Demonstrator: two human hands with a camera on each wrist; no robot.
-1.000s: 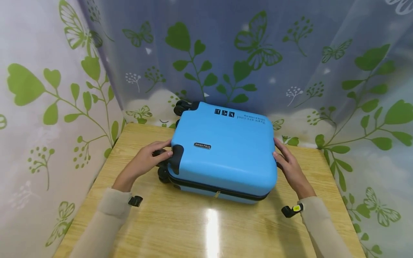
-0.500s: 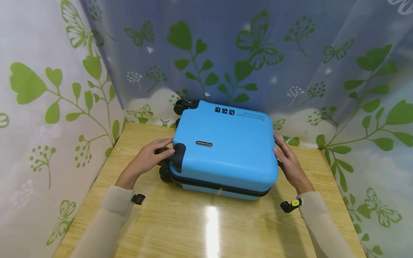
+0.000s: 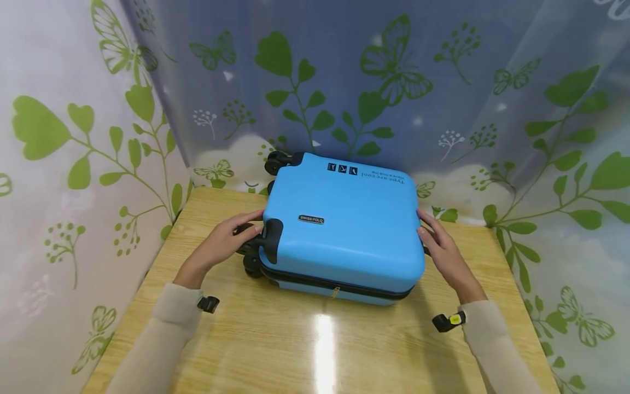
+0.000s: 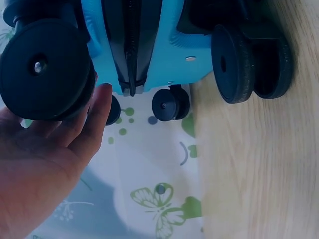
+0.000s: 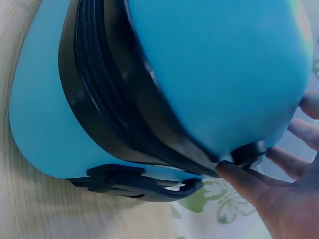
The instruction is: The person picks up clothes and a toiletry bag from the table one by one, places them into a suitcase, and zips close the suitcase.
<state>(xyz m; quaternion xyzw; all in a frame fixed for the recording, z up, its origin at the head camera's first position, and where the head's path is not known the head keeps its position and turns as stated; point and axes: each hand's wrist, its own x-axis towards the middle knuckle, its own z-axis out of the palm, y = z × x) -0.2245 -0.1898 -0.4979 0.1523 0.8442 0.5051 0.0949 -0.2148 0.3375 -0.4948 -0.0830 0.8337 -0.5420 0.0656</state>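
Note:
A light blue hard-shell suitcase lies flat on the wooden table, its wheels to the left and a zip running round its side. At the wheeled end, my left hand touches the near corner beside a black wheel; in the left wrist view its fingers reach behind that wheel, partly hidden. My right hand rests against the opposite end, thumb and fingers extended along the shell. The right wrist view shows its fingertips by a small black fitting, with a black carry handle lower on that end.
The wooden table extends in front of the suitcase. Behind it and to both sides hang curtains printed with leaves and butterflies. The suitcase's far side is close to the back curtain. A gold zip pull hangs at the front.
The suitcase appears almost unmoved, the whole view shifting slightly. My left thumb has slid a little back from the black corner guard. My right hand stays at its end with small finger shifts.

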